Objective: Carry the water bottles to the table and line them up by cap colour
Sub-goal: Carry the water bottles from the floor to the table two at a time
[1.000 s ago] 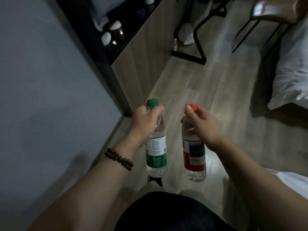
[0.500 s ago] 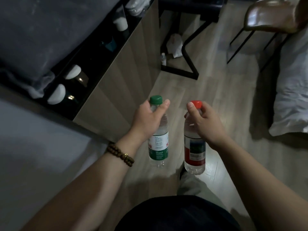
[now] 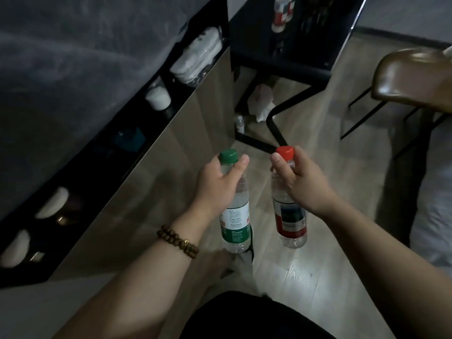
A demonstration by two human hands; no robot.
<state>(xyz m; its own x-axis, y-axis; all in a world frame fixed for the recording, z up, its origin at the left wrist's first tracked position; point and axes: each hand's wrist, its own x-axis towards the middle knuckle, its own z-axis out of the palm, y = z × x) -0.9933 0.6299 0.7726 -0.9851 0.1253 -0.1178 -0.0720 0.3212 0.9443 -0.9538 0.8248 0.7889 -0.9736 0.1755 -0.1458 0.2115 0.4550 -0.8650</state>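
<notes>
My left hand (image 3: 219, 185) grips the neck of a green-capped water bottle (image 3: 236, 226) with a green and white label, held upright above the wooden floor. To its right my right hand (image 3: 299, 182) grips the neck of a red-capped water bottle (image 3: 291, 222) with a red and blue label, also upright. The two bottles hang side by side at about the same height. Ahead at the top stands a black table (image 3: 305, 40) with several bottles (image 3: 281, 14) on it, dim and partly cut off.
A long wooden cabinet (image 3: 151, 182) with a dark shelf of cups and white items runs along the left. A small bottle (image 3: 240, 123) and a white bag (image 3: 263, 101) lie under the table. A brown chair (image 3: 413, 79) and a bed edge (image 3: 437, 204) are on the right.
I have walked forward along the cabinet; the black table and chair have come closer. Both hands keep the same grip on their bottles.
</notes>
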